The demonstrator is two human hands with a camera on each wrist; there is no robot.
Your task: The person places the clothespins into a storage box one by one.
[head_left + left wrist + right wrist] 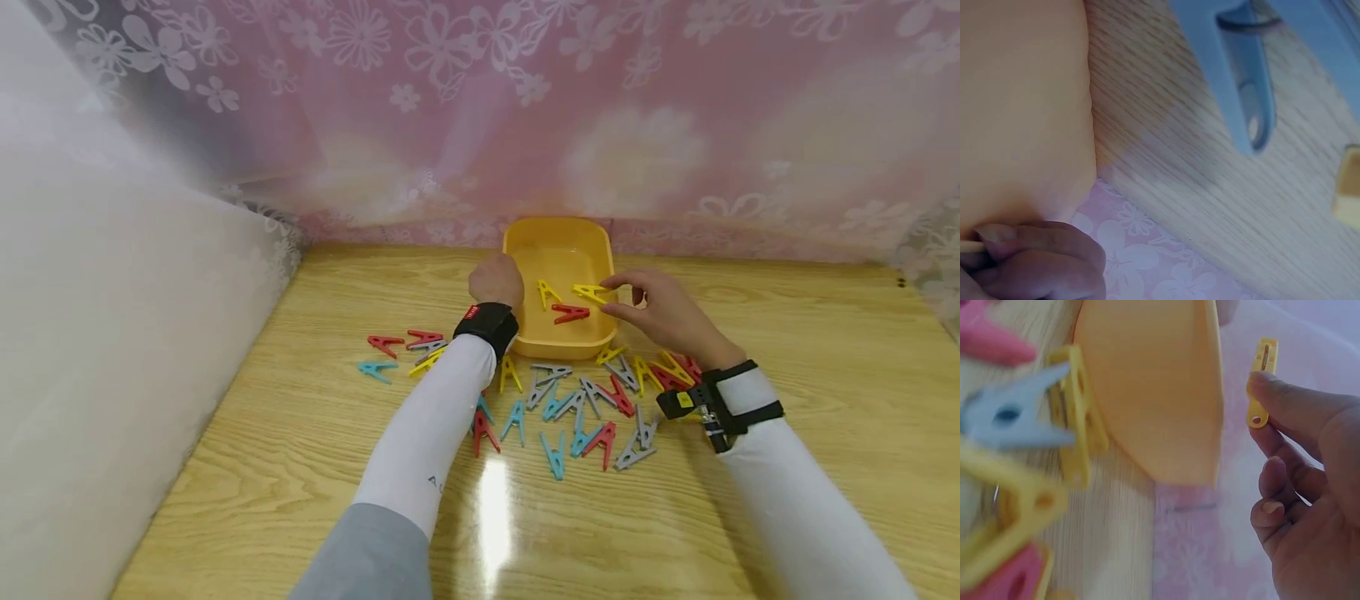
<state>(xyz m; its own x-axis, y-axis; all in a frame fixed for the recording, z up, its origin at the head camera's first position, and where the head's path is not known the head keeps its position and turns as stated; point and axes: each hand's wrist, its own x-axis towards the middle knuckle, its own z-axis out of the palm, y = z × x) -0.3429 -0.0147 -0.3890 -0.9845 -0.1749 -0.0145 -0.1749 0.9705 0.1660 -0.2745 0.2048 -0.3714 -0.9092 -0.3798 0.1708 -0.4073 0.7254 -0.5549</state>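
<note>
Head view: yellow peg point(582, 289) held above the tub point(561, 250)

One wood-grain table point(255, 400) carries a strip of glare near the person. Behind it hangs a pink curtain point(450, 108) with white flowers; a plain white sheet point(112, 275) closes the left side.

There is one tub, orange-yellow, near the table's far edge. Inside lie two pegs, one yellow point(543, 287) and one red point(579, 313). Left of the left forearm are five: two red pegs point(385, 342), one blue peg point(372, 367), one gray peg point(431, 343) and one yellow, partly hidden. Many more, the front pegs point(553, 457), lie before the tub in those four colors; overlap prevents a sure total.

Two hands show. The right hand point(671, 317) pinches its peg between thumb and fingertip, above the tub's right side. The left hand point(497, 281) has its fingers curled, gripping the tub's left rim. Each wrist wears one black band point(491, 325).
</note>
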